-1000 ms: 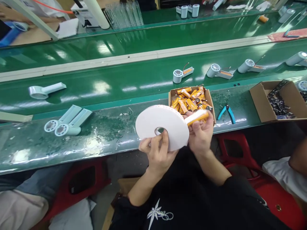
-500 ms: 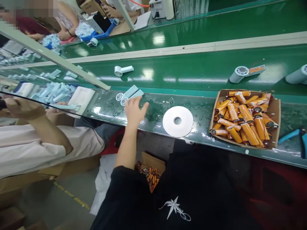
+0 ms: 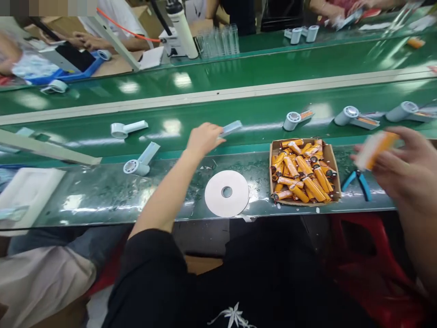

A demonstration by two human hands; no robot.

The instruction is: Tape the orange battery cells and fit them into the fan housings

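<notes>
1. The left hand [image 3: 205, 139] was closed on a pale-blue housing [image 3: 232, 128] near the green belt [image 3: 252, 107]; its grip hid one end.
2. The right hand [image 3: 408, 166], blurred, gripped an orange pack [image 3: 377, 148] with a white face, above the blue pliers [image 3: 364, 186].
3. The housing looked light, stiff and slick, best held round its thicker end; the pack seemed heavier, its wrap easily nicked, best pinched by its sides.
4. Between the hands lay a white roll [image 3: 226, 206] and a carton [image 3: 336, 186] of similar packs.

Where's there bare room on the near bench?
The widest patch is between the white tray and light-blue housing; a smaller one separates the white roll and cardboard box. The left arm crosses between housing and roll. Crowded: the box through the pliers, where the right hand hovers.
</notes>
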